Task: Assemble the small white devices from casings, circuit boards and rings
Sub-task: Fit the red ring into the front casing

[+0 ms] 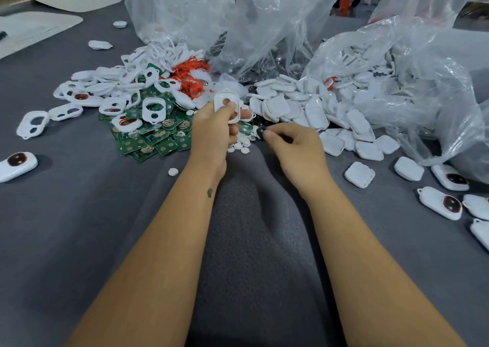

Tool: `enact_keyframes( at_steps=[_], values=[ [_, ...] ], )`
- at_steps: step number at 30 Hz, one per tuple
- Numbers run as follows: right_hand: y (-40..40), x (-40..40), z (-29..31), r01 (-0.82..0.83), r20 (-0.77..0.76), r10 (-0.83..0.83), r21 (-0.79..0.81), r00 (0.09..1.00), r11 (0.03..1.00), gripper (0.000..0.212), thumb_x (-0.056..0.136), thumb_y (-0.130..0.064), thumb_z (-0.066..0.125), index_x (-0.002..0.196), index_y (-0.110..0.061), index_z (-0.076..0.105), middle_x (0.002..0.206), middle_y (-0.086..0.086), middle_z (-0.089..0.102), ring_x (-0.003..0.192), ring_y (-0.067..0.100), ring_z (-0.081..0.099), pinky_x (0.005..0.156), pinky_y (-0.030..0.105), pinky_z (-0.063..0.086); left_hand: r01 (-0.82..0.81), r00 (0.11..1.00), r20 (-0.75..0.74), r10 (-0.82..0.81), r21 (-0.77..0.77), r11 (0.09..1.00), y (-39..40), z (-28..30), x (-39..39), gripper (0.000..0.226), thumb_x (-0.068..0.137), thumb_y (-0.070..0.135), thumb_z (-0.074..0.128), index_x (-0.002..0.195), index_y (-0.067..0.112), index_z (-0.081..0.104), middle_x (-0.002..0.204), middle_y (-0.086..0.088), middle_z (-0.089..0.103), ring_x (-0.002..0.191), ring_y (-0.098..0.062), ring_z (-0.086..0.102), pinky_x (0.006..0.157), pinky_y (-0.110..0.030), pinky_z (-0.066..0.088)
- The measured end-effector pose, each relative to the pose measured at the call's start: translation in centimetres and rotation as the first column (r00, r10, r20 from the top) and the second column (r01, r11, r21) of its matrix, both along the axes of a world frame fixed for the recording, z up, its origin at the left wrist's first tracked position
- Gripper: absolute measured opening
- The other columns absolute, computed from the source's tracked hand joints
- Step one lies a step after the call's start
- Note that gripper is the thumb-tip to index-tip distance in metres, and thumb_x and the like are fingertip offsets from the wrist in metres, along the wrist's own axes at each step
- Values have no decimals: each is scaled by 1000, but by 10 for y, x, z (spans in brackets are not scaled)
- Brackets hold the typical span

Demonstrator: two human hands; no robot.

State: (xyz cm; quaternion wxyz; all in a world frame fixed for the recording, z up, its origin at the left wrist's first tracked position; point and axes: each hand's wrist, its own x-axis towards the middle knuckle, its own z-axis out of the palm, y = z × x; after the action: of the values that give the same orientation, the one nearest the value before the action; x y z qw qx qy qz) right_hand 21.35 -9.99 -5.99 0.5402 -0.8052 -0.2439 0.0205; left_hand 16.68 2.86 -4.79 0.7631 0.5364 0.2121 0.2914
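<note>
White plastic casing (pixel 227 106), with holes in it, sits upright in the left hand (pixel 211 129), whose fingers curl round it above the grey tabletop (pixel 79 214). The right hand (pixel 293 148) pinches a small dark part (pixel 261 131), maybe a button pad; it is too blurry to tell. Green circuit boards (pixel 153 137) lie in a pile left of the hands. White back covers (pixel 304 108) spill from a clear bag (pixel 397 82) on the right.

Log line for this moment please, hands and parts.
left hand: holds white casing | right hand: pinches small dark part | circuit boards: piled left
</note>
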Motion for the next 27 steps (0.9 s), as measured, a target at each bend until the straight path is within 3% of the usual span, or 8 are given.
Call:
enact_keyframes(
  at_steps=[4,7,12,16,18,21,25,27],
  values=[
    [-6,6,5,80,-287,16,322,958,943,25,94,-8,59,75,-22,69,63,-9,62,56,3,51,59,20,45,91,996,26,-87,-179,980,-4,1,4,20,95,9,40,77,16,44,72,-7,67,46,-6,33,43,-19,16],
    [-8,6,9,104,-409,131,503,903,858,16,94,0,56,86,-8,68,70,4,64,54,6,55,54,17,47,126,992,-1,-128,-149,981,-9,1,5,20,91,-1,38,78,13,45,75,-9,71,48,-6,33,42,-16,19],
    [-9,6,13,127,-443,173,571,880,811,12,90,5,59,89,-4,67,72,7,68,56,9,58,58,18,52,182,980,-81,-183,-19,983,-18,0,4,21,93,-4,49,80,8,60,66,-1,65,54,-7,50,46,-15,38],
    [-9,4,13,130,-417,152,575,896,808,10,89,2,63,89,-7,68,72,5,69,59,11,59,60,20,51,210,976,-30,-214,-115,971,-19,2,3,16,96,2,49,84,6,59,68,-4,67,59,-12,64,57,-21,54],
    [-9,6,12,140,-349,77,555,934,820,16,86,1,67,84,-14,71,70,-2,69,62,10,60,63,21,50,234,971,-4,-237,-144,961,-19,2,3,16,96,2,47,88,3,61,73,-7,72,64,-16,70,63,-24,58],
    [-9,7,9,132,-93,-102,421,990,898,23,82,-1,71,80,-24,72,75,-7,70,72,5,64,71,20,50,274,962,16,-274,-122,954,-19,0,3,18,93,-3,50,86,4,65,80,-9,75,76,-20,74,73,-28,60],
    [-5,4,3,105,279,-149,165,949,981,17,80,-5,71,87,-20,76,85,-4,67,78,6,60,72,12,44,293,956,9,-294,-80,953,-18,-2,3,21,94,-1,51,81,7,66,78,-7,74,75,-17,73,72,-28,60],
    [-5,5,2,109,390,-124,61,912,992,16,80,-4,69,91,-14,77,86,2,66,79,12,59,71,16,43,307,952,12,-307,-70,949,-18,-1,1,24,94,0,51,79,10,68,76,-6,74,74,-16,73,69,-27,59]
  ],
)
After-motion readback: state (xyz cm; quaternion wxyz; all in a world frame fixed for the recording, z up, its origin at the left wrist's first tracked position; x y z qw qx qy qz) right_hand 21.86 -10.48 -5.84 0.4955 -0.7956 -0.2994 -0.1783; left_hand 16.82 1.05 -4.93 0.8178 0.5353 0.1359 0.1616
